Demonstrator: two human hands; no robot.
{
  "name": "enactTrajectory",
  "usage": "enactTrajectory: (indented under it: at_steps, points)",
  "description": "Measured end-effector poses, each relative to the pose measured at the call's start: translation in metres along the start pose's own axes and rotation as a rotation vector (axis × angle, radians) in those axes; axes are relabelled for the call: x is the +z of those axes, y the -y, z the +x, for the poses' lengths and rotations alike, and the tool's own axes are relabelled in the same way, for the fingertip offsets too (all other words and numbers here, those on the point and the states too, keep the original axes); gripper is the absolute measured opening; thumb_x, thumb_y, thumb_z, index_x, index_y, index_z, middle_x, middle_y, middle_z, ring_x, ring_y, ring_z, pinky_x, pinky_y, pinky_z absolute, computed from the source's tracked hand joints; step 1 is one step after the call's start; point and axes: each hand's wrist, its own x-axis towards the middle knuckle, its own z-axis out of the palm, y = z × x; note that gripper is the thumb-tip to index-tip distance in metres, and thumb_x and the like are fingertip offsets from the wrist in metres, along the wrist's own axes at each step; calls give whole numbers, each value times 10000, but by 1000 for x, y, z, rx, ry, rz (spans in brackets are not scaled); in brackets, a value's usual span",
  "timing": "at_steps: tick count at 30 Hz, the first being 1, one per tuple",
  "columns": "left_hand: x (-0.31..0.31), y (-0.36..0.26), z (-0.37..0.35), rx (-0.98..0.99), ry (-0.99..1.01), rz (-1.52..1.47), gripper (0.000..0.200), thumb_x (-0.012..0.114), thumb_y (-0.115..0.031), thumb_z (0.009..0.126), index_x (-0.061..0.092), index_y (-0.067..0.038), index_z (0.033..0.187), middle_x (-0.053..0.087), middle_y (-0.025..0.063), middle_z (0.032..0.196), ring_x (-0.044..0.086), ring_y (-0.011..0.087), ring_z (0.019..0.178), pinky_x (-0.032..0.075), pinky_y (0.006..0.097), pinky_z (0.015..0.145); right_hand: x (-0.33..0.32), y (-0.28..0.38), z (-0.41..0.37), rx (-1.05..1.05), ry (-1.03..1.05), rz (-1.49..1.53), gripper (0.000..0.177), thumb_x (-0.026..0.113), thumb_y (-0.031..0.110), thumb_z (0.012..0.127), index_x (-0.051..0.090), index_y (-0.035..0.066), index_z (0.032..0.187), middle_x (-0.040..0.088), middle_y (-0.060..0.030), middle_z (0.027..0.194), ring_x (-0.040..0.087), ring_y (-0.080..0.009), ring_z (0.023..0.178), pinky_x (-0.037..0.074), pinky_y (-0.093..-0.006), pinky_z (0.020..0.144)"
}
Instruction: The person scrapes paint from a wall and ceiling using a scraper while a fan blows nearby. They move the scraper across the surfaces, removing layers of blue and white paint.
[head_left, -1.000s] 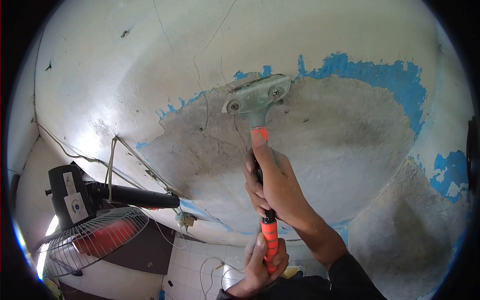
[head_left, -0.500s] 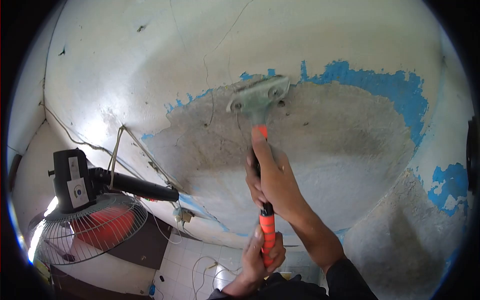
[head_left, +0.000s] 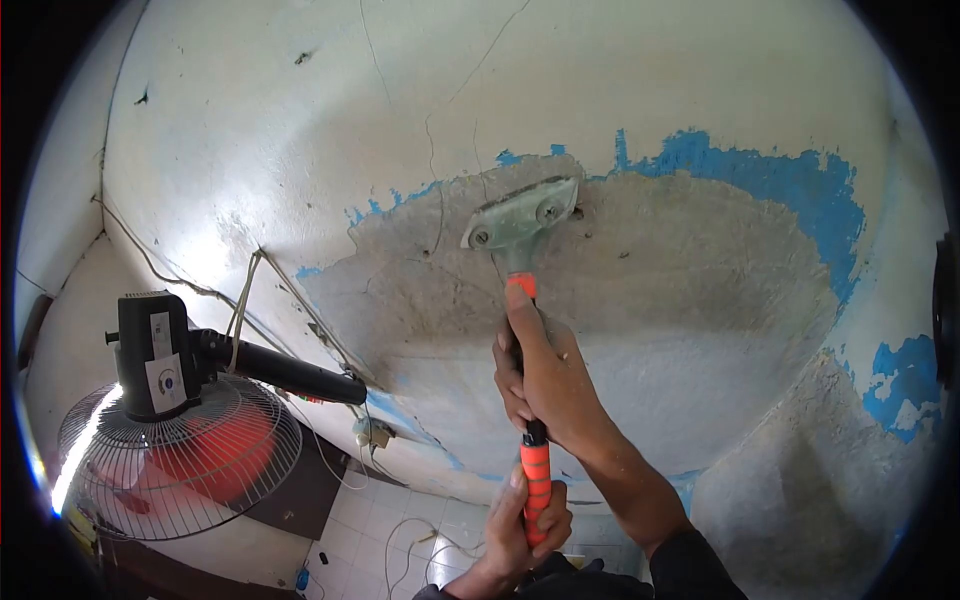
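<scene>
A long-handled wall scraper (head_left: 521,221) with a wide greyish-green head and an orange-and-black handle is in both of my hands. My right hand (head_left: 548,370) wraps the upper handle, thumb lying along it towards the orange collar. Lower down, my left hand (head_left: 526,520) is closed round the orange, black-ringed grip at the handle's end. The scraper head lies over a bare grey patch (head_left: 690,260) of the wall, just below its ragged upper edge. Blue paint (head_left: 740,165) borders this patch, and cream paint (head_left: 640,70) spreads above it.
To the left a black fan (head_left: 185,440) with a wire cage and red blades juts out on its pole. Cables (head_left: 165,280) run along the wall beside it. White floor tiles (head_left: 375,510) with loose cords show below, and a wall socket (head_left: 372,433) sits low on the wall.
The scraper head has dropped slightly from the upper paint edge onto the bare grey patch. Both hands keep their hold. The whole view has shifted a little.
</scene>
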Motion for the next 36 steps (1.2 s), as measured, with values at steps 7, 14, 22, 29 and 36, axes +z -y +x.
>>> enactTrajectory:
  at_steps: [7, 14, 22, 29, 36]
  points:
    - [-8, 1, -2, 5, -11, 30, 478, 320, -469, 1008, 245, -205, 1399, 389, -2, 568, 309, 82, 307, 234, 208, 281, -1, 1, 1, 6, -9, 39, 473, 407, 520, 982, 403, 100, 764, 335, 36, 465, 309, -63, 303, 299, -243, 289]
    - [4, -3, 3, -33, -21, 93, 487, 336, -490, 999, 257, -205, 1386, 383, 1, 566, 301, 82, 308, 231, 210, 285, -9, 5, -2, -36, -22, 59, 470, 405, 521, 983, 400, 102, 770, 328, 30, 471, 300, -66, 302, 296, -234, 287]
    - [13, 0, -4, -63, -49, 142, 491, 332, -476, 1003, 249, -195, 1397, 370, -8, 561, 275, 81, 298, 223, 213, 280, -16, 5, -13, -41, -65, 74, 473, 399, 531, 980, 397, 106, 774, 326, 30, 469, 305, -66, 300, 287, -237, 278]
    - [9, -2, -6, -61, -52, 135, 495, 334, -457, 1003, 250, -179, 1404, 371, -3, 554, 261, 79, 292, 217, 213, 276, -14, 0, -15, -34, -105, 74, 479, 398, 541, 978, 392, 105, 780, 317, 30, 467, 302, -66, 300, 286, -240, 272]
    - [10, -10, -1, -39, -74, 214, 496, 363, -446, 995, 284, -123, 1363, 372, 2, 548, 253, 76, 293, 209, 211, 273, -10, 4, -12, -72, -95, 70, 485, 395, 544, 978, 388, 105, 771, 311, 28, 463, 284, -68, 299, 285, -244, 273]
